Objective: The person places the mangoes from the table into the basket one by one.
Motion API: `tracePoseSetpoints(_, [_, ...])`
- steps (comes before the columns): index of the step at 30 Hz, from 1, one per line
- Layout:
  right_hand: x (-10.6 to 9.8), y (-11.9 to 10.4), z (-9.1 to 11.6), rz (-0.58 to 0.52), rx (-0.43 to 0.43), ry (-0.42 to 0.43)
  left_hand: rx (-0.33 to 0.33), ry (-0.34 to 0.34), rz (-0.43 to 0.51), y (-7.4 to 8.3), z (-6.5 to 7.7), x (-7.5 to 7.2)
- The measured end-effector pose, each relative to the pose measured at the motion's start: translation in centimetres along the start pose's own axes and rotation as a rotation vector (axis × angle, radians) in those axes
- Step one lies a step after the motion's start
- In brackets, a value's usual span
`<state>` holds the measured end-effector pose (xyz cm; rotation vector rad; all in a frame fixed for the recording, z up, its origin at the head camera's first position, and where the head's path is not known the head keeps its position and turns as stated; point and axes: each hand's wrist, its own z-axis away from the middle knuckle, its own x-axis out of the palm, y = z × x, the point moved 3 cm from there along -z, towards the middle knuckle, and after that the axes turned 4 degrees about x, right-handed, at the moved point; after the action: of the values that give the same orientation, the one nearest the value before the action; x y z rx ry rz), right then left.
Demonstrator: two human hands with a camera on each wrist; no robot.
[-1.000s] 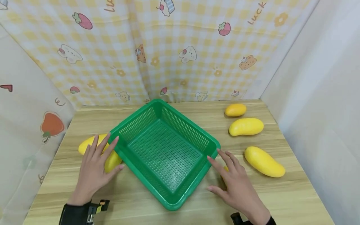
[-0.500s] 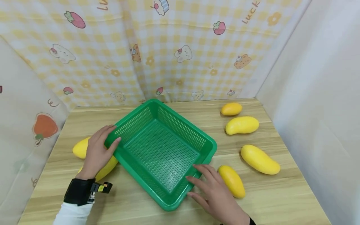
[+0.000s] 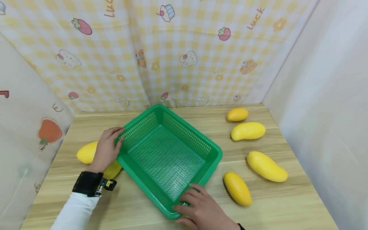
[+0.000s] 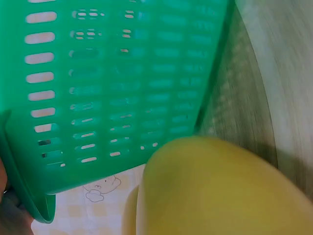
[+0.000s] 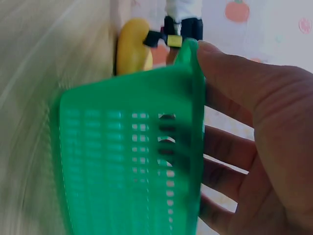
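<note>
A green plastic basket [image 3: 166,161] with perforated walls sits turned cornerwise on the table, nothing inside it. At its left corner my left hand [image 3: 107,147] grips the rim, fingers over the edge. My right hand [image 3: 199,206] holds the rim close to the front corner; in the right wrist view its thumb lies on the rim and the fingers reach to the inner side of the basket wall [image 5: 122,147]. Two yellow mangoes lie by my left hand, one mango [image 3: 86,152] beyond the wrist and another mango [image 3: 112,170] partly hidden under the forearm.
Right of the basket lie an orange-yellow mango [image 3: 237,189], a long yellow mango [image 3: 266,166], a paler mango [image 3: 248,131] and a small orange one near the back. A checked cloth [image 3: 172,54] hangs behind the wooden table [image 3: 276,204]; white sheets flank it.
My left hand has moved onto the basket's left corner and taken the rim. The right hand has slid down and left from the right corner to the front rim, uncovering the orange-yellow mango.
</note>
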<state>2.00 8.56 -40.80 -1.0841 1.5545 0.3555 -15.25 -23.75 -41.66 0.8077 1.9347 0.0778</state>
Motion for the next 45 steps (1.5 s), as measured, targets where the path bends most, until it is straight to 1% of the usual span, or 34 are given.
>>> tracePoseSetpoints(5, [0.3, -0.1, -0.7, -0.020, -0.012, 0.063, 0.018, -0.028, -0.016, 0.4, -0.3, 0.2])
tracePoseSetpoints(8, [0.2, 0.2, -0.7, -0.031, -0.009, 0.092, 0.018, -0.030, -0.021, 0.6, -0.4, 0.3])
tracePoseSetpoints(10, [0.0, 0.6, -0.5, -0.044, 0.013, 0.076, 0.010, -0.028, -0.023, 0.7, -0.3, 0.3])
tracePoseSetpoints(15, [-0.6, 1.7, 0.3, -0.076, 0.099, -0.004, -0.007, -0.014, -0.039, 1.1, 0.2, 0.5])
tracePoseSetpoints(18, [-0.9, 2.2, 0.7, -0.062, 0.132, -0.027, -0.008, 0.008, -0.044, 1.3, 0.5, 0.6])
tracePoseSetpoints(21, [-1.2, 2.6, 1.0, -0.031, 0.160, -0.031, -0.001, 0.038, -0.037, 1.5, 0.5, 0.7])
tracePoseSetpoints(24, [-1.5, 3.0, 1.3, -0.014, 0.189, -0.015, 0.007, 0.062, -0.036, 1.7, 0.5, 0.7])
tracePoseSetpoints(29, [-1.8, 3.9, 1.5, -0.042, 0.262, 0.035, 0.001, 0.081, -0.049, 2.2, 0.9, 0.8])
tracePoseSetpoints(32, [-2.0, 4.5, 1.4, -0.061, 0.284, 0.046, -0.024, 0.076, -0.070, 2.7, 1.1, 0.8])
tracePoseSetpoints(35, [-2.1, 5.0, 1.4, -0.080, 0.274, 0.047, -0.053, 0.066, -0.104, 3.2, 1.2, 0.7])
tracePoseSetpoints(39, [-2.4, 5.5, 1.5, -0.125, 0.230, 0.035, -0.087, 0.066, -0.129, 3.6, 1.6, 0.5])
tracePoseSetpoints(45, [-2.9, 6.6, 1.7, -0.176, 0.153, -0.002, -0.120, 0.063, -0.092, 3.8, 1.9, 0.4])
